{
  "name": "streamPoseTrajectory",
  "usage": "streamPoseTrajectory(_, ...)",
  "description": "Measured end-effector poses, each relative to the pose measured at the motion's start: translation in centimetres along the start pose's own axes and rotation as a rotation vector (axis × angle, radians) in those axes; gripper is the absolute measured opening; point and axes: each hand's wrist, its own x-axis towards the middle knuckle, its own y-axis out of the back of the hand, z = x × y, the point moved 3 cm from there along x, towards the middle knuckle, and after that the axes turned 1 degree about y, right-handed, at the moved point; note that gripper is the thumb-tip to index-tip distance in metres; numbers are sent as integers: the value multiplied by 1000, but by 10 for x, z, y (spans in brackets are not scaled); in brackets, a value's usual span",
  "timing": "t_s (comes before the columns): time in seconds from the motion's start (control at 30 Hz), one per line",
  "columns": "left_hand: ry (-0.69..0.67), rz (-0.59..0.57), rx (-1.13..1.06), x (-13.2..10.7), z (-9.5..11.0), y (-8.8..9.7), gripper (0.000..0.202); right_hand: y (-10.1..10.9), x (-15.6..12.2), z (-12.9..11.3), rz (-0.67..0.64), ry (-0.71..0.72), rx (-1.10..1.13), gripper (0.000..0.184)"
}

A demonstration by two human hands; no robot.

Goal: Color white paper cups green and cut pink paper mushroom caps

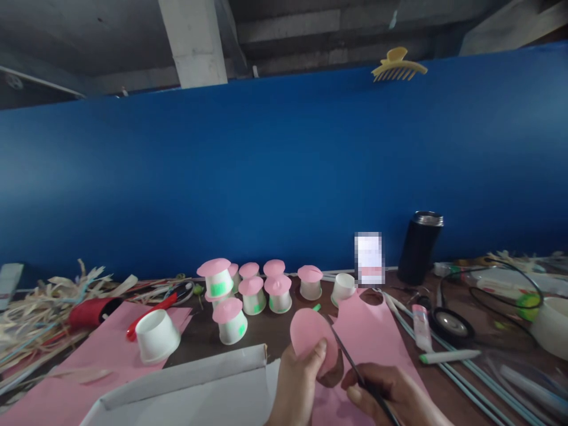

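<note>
My left hand (293, 381) pinches a rounded piece of pink paper (307, 330) between thumb and fingers, its face tilted toward me. From the right, my right hand (390, 387) is closed around dark scissors (345, 354); their narrow blade lies along the right edge of the paper piece. The handles are mostly hidden by my fingers. Under both hands spreads a pink paper sheet (370, 331) with a curved cut-out at its far edge. Beyond them, several white paper cups (231, 329) wear pink paper tops (228, 310), some with green patches.
A bare white cup (343, 288) stands at the back; another cup (157, 336) rests on pink paper at left. A white box (190, 378) lies in front. Rightward are a black bottle (420, 248), a marker (450, 357) and cables. Paper strips (48, 313) pile up left.
</note>
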Motion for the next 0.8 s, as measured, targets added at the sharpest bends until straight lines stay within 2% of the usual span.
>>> streamPoseTrajectory(0.2,32,-21,-52,4,-8,0,55,-1,-3,-6,1,19,19,54)
streamPoseTrajectory(0.53,30,-10,-46,1,-4,1,52,2,-1,-7,35,28,-62,54)
streamPoseTrajectory(0.8,36,1,-65,-1,-2,-2,50,0,-1,-3,45,18,-46,52)
